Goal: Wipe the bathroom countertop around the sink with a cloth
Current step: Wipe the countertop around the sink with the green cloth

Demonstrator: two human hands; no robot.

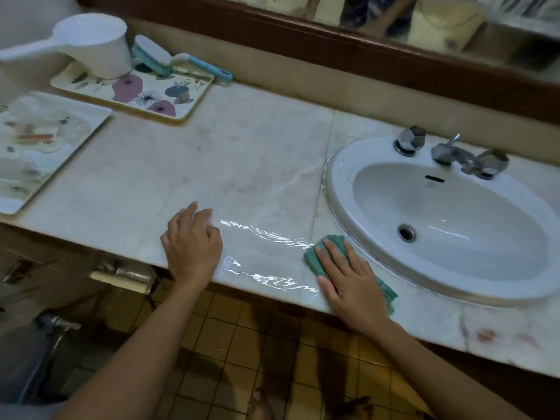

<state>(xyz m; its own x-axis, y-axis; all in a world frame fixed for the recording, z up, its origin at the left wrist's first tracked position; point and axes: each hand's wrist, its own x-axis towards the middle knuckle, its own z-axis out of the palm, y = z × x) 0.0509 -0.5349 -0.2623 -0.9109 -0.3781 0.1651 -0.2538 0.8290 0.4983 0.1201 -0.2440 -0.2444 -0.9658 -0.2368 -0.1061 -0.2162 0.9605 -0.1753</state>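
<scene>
Here, the right hand (348, 280) lies flat, fingers straight and spread, pressing a folded teal-green cloth (309, 259) onto the pale marble countertop (242, 165) near its front edge, just beside the left rim of the white oval ceramic sink (336, 189). The cloth shows past the fingertips and again beside the wrist, with the palm covering its middle. The left hand (192, 244) rests on the countertop well to the left of the cloth, fingers loosely curled, grasping nothing. Between the two hands wet streaks (266, 234) shine on the marble, and water glints along the sink's left rim. At the back of the sink stand a chrome faucet (451, 153) and, to its left, a faceted chrome knob (410, 140). At the far left of the countertop sits a cream rectangular tray with a flower print (151, 98), bearing a white plastic dipper with a long handle (94, 43) and a white-and-teal scrub brush (157, 57) whose handle overhangs the tray's rim. Nearer, at the left edge, lies a second pale tray (88, 116) holding what may be clear wrapped items, too blurred to tell. Below the countertop are tan floor tiles (212, 344)
</scene>
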